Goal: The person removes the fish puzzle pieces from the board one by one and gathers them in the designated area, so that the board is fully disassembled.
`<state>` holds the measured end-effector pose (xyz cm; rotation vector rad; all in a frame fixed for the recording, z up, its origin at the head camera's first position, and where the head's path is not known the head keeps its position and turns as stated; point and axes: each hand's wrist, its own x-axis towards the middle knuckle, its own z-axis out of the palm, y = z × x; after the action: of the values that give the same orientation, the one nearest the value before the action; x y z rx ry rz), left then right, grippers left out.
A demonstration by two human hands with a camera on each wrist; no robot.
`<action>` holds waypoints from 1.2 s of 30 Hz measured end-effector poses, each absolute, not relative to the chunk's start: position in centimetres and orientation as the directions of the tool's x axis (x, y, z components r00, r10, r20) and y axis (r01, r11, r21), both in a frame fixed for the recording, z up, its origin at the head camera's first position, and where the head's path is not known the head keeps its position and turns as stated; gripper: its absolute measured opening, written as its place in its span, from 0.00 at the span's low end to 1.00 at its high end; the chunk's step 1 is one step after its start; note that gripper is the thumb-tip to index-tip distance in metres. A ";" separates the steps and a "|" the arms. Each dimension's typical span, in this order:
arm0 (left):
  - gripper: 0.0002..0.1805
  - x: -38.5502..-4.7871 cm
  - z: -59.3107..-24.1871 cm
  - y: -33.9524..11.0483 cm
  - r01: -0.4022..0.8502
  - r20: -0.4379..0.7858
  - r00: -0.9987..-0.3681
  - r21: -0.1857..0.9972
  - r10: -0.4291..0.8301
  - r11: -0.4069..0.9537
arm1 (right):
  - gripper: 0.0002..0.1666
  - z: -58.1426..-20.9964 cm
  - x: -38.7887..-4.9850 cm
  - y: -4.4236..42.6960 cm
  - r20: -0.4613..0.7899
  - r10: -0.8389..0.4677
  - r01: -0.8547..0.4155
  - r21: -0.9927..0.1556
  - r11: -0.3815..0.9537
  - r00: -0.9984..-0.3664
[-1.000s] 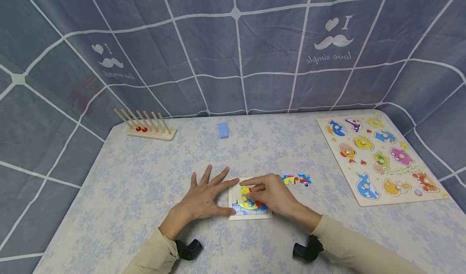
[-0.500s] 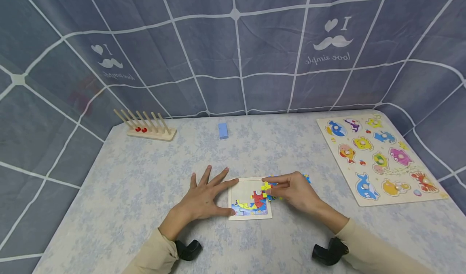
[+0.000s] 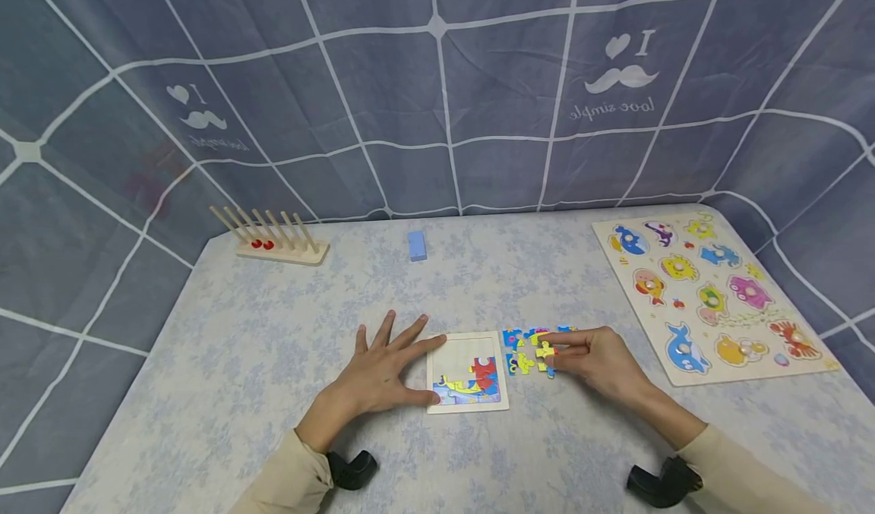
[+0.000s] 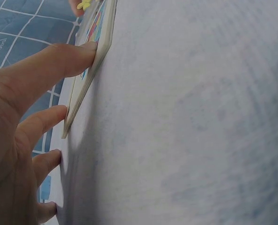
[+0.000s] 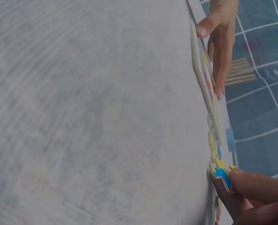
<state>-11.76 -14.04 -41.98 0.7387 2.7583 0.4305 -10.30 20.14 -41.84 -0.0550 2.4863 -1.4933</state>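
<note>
My left hand (image 3: 378,377) lies with fingers spread, its thumb and index finger touching the left side of a small wooden jigsaw tray (image 3: 468,409). Red, yellow and blue pieces fill the lower part of the tray; bare wood shows above them. Between thumb and fingers, my right hand (image 3: 604,362) pinches a jigsaw piece (image 5: 222,175) coloured yellow and blue, right of the tray. Several loose jigsaw pieces (image 3: 513,338) lie there too, some partly hidden by the right hand. In the left wrist view, the left thumb (image 4: 73,58) rests on the tray's edge.
At the back left stands a wooden peg stand (image 3: 283,252) with two red beads. A blue block (image 3: 417,246) lies at the back middle. A large knob-puzzle board (image 3: 724,375) with sea animals covers the table's right side. A grid-patterned curtain (image 3: 492,172) hangs behind.
My right hand has moved right, from over the tray to the loose pieces, carrying the yellow jigsaw piece out of the tray. The left hand has stayed at the tray's side.
</note>
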 end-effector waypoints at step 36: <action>0.45 -11.7 -42.1 -14.1 0.451 -0.147 -0.839 0.350 0.524 0.821 | 0.05 -41.9 -10.4 19.3 -0.013 -0.079 -0.047 -0.707 0.706 -0.997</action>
<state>-11.65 -14.14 -42.09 0.7526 2.7679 0.4461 -10.38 19.32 -41.94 -0.1061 2.8627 -1.1837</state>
